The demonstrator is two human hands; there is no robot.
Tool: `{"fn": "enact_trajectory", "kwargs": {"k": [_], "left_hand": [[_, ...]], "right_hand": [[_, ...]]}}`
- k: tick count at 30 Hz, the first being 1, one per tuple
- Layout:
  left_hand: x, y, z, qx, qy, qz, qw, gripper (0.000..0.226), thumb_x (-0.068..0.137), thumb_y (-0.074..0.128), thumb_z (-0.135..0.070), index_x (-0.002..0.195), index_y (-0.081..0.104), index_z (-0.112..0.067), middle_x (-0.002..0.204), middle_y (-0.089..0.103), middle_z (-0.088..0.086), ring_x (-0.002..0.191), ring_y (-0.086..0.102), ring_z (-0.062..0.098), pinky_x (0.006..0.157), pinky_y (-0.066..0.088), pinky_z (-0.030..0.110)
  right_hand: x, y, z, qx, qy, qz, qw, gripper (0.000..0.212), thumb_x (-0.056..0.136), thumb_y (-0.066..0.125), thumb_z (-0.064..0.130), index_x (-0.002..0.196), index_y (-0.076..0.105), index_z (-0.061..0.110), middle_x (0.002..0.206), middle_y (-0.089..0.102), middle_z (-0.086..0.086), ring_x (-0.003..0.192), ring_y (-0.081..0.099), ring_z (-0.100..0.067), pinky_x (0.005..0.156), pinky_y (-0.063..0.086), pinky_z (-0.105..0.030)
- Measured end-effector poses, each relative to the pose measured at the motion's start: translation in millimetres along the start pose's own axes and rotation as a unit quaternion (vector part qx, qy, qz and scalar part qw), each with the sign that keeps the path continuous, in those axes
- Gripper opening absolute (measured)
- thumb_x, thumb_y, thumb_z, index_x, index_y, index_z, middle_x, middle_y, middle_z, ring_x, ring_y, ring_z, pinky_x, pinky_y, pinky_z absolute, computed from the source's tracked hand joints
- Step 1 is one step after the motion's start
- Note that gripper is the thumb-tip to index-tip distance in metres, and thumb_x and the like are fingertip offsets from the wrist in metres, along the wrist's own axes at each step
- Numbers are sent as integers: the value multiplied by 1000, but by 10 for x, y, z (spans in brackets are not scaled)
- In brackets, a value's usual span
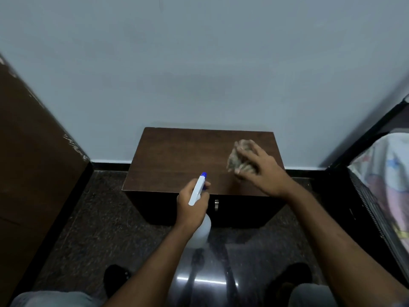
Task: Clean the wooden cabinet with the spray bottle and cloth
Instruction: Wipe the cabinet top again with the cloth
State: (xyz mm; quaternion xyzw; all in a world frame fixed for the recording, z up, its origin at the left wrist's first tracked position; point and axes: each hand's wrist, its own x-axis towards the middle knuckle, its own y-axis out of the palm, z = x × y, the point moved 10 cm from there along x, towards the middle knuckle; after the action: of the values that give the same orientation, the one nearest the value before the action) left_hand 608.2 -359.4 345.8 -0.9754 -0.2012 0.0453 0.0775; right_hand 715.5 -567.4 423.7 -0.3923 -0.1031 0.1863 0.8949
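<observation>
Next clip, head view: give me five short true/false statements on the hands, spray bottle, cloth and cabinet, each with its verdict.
1. The left hand holds the spray bottle. True.
2. The bottle's nozzle tip is red. False: it is blue.
3. The right hand presses the cloth on the cabinet top. True.
4. The cloth lies on the left half of the top. False: it is on the right half.
5. The cabinet stands in the middle of the room. False: its back is against the wall.
</observation>
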Motion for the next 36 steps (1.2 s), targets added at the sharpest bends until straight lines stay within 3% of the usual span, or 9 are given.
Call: {"fn": "enact_trajectory", "kwargs": {"k": [1, 6, 10, 14, 21, 26, 29, 33, 36], "left_hand": [[11, -2, 18, 0, -4, -3, 1000, 33, 84, 60, 13, 95, 75, -14, 95, 76, 2, 81, 68, 20, 79, 59, 50], [100, 5, 223, 7, -21, 0, 1000, 33, 82, 60, 15, 94, 75, -12, 95, 76, 4, 74, 63, 20, 77, 57, 47], [253, -15, 339, 7, -38, -5, 999, 32, 83, 59, 16, 95, 76, -9, 95, 76, 6, 76, 65, 21, 78, 59, 49], [400, -59, 410, 4, -48, -3, 999, 33, 83, 60, 11, 92, 77, -16, 89, 77, 1, 74, 68, 17, 70, 57, 42], [860, 56, 376, 82, -112, 35, 990, 11, 75, 65, -18, 79, 75, -16, 63, 68, 11, 45, 58, 18, 52, 51, 31], [1108, -3, 388, 125, -162, 2, 979, 28, 73, 58, -28, 79, 74, -5, 74, 76, 19, 38, 60, 18, 45, 51, 29], [1266, -214, 366, 129, -156, -19, 979, 21, 75, 59, -23, 79, 76, -10, 74, 77, 15, 36, 62, 17, 41, 52, 27], [1530, -621, 242, 144, -138, -52, 979, 14, 83, 63, -14, 84, 77, -10, 80, 79, 18, 36, 60, 16, 40, 52, 25], [1729, -879, 143, 183, -127, -54, 973, 20, 81, 65, -19, 94, 78, -9, 86, 78, 17, 50, 68, 22, 44, 51, 26]], "right_hand": [[3, 68, -192, -34, 30, -5, 999, 53, 95, 68, 41, 145, 53, 35, 161, 37, 1, 144, 36, -15, 119, 32, -37], [-72, 159, -896, -13, 138, -157, 978, 38, 95, 57, 44, 127, 62, 23, 130, 65, 0, 125, 58, -22, 95, 43, -29], [216, 1066, -968, -183, 125, 11, 975, 86, 94, 35, 73, 161, 24, 19, 169, 16, -9, 155, 14, -30, 126, 14, -48], [559, 1473, -1012, -241, 186, -28, 952, 97, 91, 17, 77, 163, 12, 12, 169, 7, -17, 155, 8, -37, 125, 4, -54], [1038, 1400, -1035, -265, 196, -55, 943, 86, 98, 27, 67, 161, 20, 9, 168, 10, -19, 154, 12, -41, 124, 8, -57], [774, 1358, -1173, -288, 102, -24, 952, 65, 102, 31, 54, 160, 25, 25, 165, 27, -15, 150, 25, -39, 122, 17, -54], [751, 879, -1706, -305, 202, -78, 927, 67, 100, 26, 48, 152, 39, 7, 155, 39, -26, 141, 36, -45, 120, 23, -56], [1128, 666, -1798, -216, 357, -150, 896, 74, 100, 36, 47, 156, 28, 0, 161, 24, -30, 149, 21, -48, 122, 9, -58], [1657, 1343, -1010, -243, 240, -72, 937, 74, 101, 33, 56, 160, 22, 13, 160, 29, -28, 147, 25, -47, 121, 11, -58]]}}
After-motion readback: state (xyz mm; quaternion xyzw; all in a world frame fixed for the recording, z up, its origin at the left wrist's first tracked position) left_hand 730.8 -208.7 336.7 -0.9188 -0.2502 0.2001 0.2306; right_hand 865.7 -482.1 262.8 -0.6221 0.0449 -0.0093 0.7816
